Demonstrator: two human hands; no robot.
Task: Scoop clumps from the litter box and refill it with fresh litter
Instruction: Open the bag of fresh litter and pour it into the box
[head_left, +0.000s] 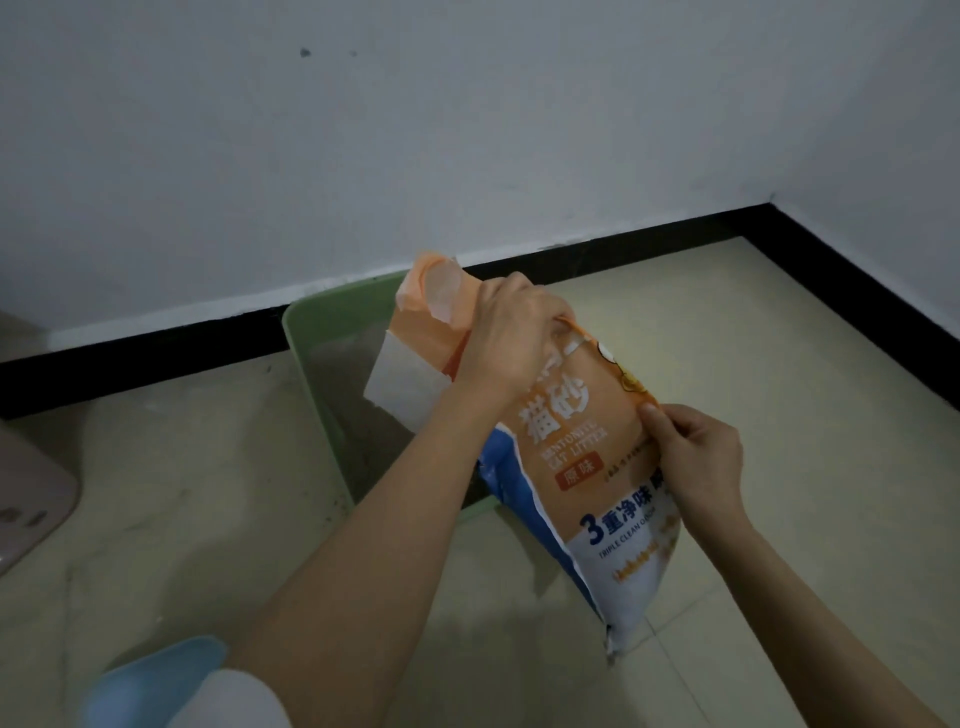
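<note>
An orange, white and blue bag of cat litter (582, 467) is tilted with its torn open top over the green litter box (332, 317), which stands against the wall. My left hand (509, 343) grips the bag near its top. At the bag's right edge, my right hand (696, 457) pinches the side of the bag. Grey litter (337, 358) shows inside the box, partly hidden by the bag and my left arm.
A light blue object (156, 680) lies blurred at the bottom left by my left sleeve. A pinkish object (31, 499) sits at the left edge. A black skirting board (623, 244) runs along the white walls, which meet in a corner at the right. The floor is beige tile.
</note>
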